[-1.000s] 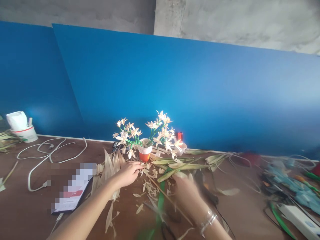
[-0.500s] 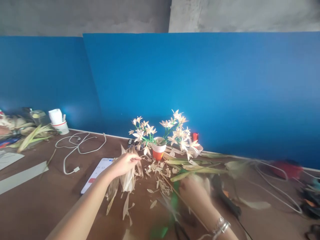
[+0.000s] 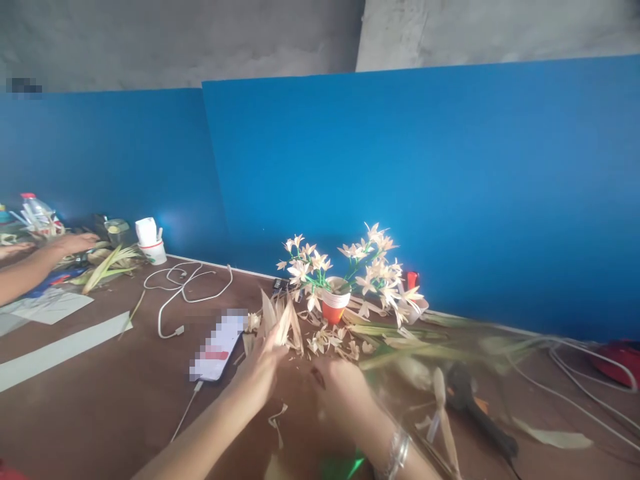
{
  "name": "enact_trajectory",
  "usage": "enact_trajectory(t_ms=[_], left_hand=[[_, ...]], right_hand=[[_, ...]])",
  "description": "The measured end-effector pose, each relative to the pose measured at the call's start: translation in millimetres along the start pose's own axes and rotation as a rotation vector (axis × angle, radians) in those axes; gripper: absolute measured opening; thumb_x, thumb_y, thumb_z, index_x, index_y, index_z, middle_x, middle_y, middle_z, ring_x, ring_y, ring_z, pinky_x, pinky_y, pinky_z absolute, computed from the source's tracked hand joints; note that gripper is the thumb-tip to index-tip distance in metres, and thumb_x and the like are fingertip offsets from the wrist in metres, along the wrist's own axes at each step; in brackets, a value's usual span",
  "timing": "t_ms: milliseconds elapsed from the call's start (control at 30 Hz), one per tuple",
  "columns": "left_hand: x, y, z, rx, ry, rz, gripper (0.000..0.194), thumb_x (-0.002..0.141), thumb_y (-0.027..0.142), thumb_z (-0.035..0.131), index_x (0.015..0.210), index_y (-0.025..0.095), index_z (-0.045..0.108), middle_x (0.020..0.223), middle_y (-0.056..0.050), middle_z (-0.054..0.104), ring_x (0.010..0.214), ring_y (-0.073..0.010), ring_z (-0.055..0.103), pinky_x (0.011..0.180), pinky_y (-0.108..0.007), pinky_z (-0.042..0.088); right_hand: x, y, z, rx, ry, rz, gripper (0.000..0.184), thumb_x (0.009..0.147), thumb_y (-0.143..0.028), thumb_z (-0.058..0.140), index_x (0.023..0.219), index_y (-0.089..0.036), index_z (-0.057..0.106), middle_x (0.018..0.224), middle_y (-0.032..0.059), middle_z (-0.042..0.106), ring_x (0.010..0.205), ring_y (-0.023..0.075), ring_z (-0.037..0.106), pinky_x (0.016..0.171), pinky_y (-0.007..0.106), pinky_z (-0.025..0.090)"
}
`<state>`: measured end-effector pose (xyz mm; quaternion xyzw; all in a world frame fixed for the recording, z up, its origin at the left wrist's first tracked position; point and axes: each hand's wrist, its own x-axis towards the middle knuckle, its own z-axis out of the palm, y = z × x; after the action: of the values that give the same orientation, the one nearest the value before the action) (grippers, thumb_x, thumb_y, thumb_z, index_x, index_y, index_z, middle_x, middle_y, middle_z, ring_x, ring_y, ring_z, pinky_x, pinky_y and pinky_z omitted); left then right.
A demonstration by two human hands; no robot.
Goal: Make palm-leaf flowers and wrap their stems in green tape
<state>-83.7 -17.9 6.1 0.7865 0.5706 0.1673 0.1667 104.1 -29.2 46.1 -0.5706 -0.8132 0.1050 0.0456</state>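
Observation:
My left hand is closed around a bunch of dry, pale husks, whose pointed ends stand up beyond the fingers. Close to it on the right is my right hand, a bracelet on its wrist. Motion blurs this hand and its fingers are hidden, so I cannot make out what it holds. Just behind both hands stands a small orange-and-white cup with cream artificial flowers on green stems. Loose petals and scraps lie at its foot.
A phone on a cable lies left of my hands. At right are a black glue gun and long green leaves. White cables and a white cup stand further left, near another person's hand. A blue partition closes off the back.
My left hand has closed on the husks and drawn them nearer. My right hand has moved left toward it. The view has turned left, bringing another person's arms into sight.

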Motion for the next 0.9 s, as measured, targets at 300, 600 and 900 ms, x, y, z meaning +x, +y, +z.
enact_trajectory(t_ms=[300, 600, 900], left_hand=[[21, -17, -53.1, 0.070, 0.051, 0.042, 0.047, 0.066, -0.004, 0.039, 0.090, 0.022, 0.069, 0.108, -0.003, 0.063, 0.088, -0.0181, 0.063, 0.078, -0.026, 0.046], [13, -20, -49.2, 0.038, 0.036, 0.047, 0.043, 0.068, 0.001, 0.040, 0.090, 0.026, 0.066, 0.109, -0.001, 0.061, 0.095, -0.0180, 0.060, 0.082, -0.026, 0.046], [-6, -31, -22.0, -0.013, 0.045, -0.013, 0.073, 0.062, -0.009, 0.038, 0.127, 0.021, 0.044, 0.150, -0.005, 0.024, 0.134, -0.0215, 0.028, 0.107, -0.034, 0.033]], right_hand=[[27, -33, 6, 0.018, -0.100, -0.250, 0.021, 0.084, -0.027, 0.046, 0.084, -0.019, 0.065, 0.084, 0.0076, 0.070, 0.071, 0.0163, 0.063, 0.061, 0.022, 0.040], [63, -39, 30, -0.002, -0.080, -0.232, 0.029, 0.079, -0.016, 0.044, 0.095, -0.022, 0.067, 0.087, 0.0090, 0.071, 0.081, 0.0226, 0.066, 0.066, 0.027, 0.044], [73, -36, 31, 0.137, -0.081, -0.293, 0.042, 0.079, -0.014, 0.037, 0.112, -0.024, 0.059, 0.098, 0.0043, 0.070, 0.086, 0.0159, 0.065, 0.065, 0.021, 0.040]])
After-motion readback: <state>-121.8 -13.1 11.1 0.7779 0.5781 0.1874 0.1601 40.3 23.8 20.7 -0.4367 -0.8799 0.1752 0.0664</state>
